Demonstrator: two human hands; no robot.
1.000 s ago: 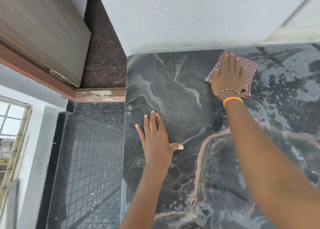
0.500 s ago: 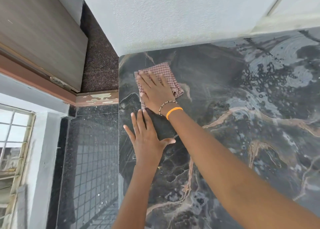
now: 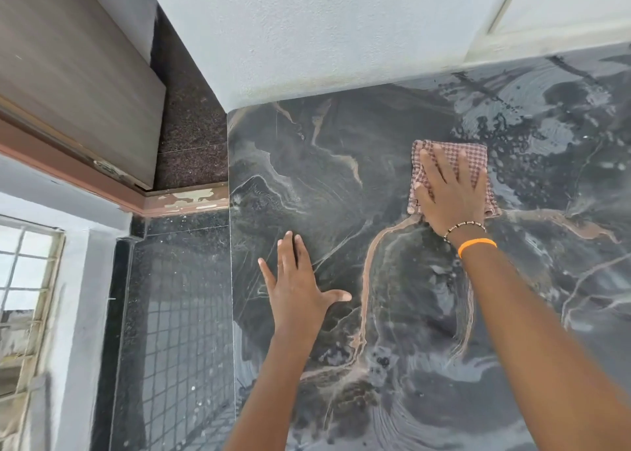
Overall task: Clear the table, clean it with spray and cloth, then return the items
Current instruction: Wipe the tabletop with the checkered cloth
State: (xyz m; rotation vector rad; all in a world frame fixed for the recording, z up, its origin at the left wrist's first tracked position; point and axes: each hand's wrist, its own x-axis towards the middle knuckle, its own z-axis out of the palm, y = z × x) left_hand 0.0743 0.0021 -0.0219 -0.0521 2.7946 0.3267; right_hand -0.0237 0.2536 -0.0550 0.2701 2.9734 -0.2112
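Note:
The dark marble table with pale and orange veins fills the right of the head view. Its far right part is wet with streaks and beads of spray. A folded red-and-white checked cloth lies flat on the table's middle. My right hand presses down on the cloth with straight, spread fingers; beads and an orange band circle its wrist. My left hand rests flat on the table near its left edge, fingers straight, thumb out to the right.
A white wall meets the table's far edge. Left of the table lies a dark glossy floor, a wooden door with a brown sill, and a window grille at the far left.
My right hand has swept the cloth from the table's far left corner back to the right, toward the wet area. My left hand stays flat in the same place.

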